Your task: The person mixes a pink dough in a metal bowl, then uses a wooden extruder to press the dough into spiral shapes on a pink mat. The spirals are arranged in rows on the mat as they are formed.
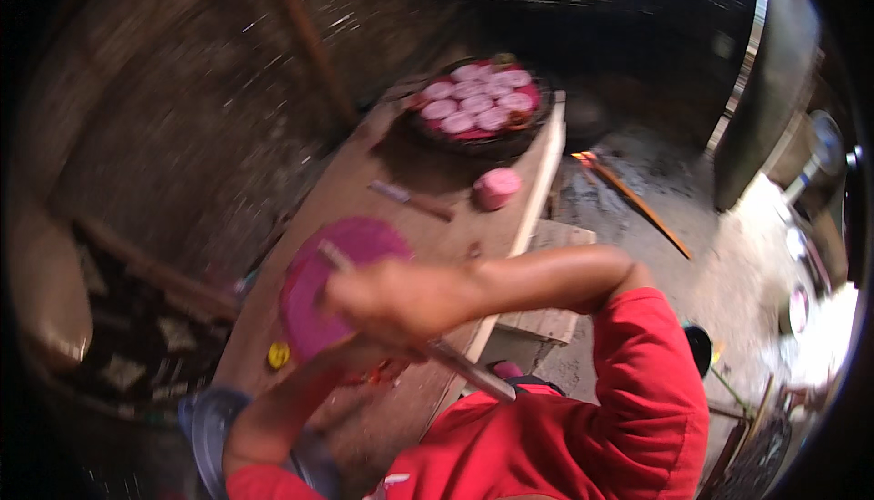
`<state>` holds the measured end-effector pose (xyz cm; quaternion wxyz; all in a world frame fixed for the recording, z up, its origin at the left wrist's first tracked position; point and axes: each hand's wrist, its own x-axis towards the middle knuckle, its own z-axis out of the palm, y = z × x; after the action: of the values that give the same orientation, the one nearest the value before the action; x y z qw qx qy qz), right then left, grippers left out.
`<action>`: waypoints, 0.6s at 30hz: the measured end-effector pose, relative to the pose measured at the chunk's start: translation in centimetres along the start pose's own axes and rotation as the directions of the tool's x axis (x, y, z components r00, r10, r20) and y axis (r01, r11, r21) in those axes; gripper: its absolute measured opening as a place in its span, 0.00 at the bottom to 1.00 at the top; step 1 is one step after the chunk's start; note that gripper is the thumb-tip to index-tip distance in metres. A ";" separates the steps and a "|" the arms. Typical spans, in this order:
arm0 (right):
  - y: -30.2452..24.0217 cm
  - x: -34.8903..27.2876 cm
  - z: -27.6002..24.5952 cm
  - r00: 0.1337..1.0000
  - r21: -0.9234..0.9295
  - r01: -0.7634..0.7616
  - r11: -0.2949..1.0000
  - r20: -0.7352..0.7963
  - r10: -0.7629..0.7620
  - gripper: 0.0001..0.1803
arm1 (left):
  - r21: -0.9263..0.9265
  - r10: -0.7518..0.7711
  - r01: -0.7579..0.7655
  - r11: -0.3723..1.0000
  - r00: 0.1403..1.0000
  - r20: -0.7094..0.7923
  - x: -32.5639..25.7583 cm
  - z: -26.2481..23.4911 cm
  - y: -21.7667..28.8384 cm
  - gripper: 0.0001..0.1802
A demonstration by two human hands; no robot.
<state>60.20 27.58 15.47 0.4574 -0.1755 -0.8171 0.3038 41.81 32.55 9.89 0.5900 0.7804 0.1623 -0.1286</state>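
Observation:
A flat round pink sheet of dough [350, 243] lies on a long wooden table [364, 172]. My right hand [391, 300] hovers over it, blurred, with its fingers closed on a thin wooden stick [473, 374] that runs slantwise from the dough toward my red shirt. My left hand [369, 354] sits just below the right one, at the dough's near edge and mostly hidden by it. I cannot tell its grip. A small pink lump [496, 188] rests farther up the table.
At the table's far end stands a dark round tray [510, 143] with several pink discs. A knife [411, 199] lies mid-table, a small yellow object [279, 353] near the dough. A glowing firewood stick [637, 204] lies on the floor at right. A bluish vessel [205, 418] sits at lower left.

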 end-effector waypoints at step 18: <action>22.2 2.7 -2.0 0.053 0.445 0.537 0.717 -0.866 0.497 0.08 | 0.244 0.237 -0.596 0.765 -0.092 -0.967 -6.9 -3.2 -4.7 0.27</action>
<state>60.72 46.49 3.40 0.9168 -0.1329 -0.0813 0.3676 33.64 36.16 9.32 0.4266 0.5730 0.2724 0.6446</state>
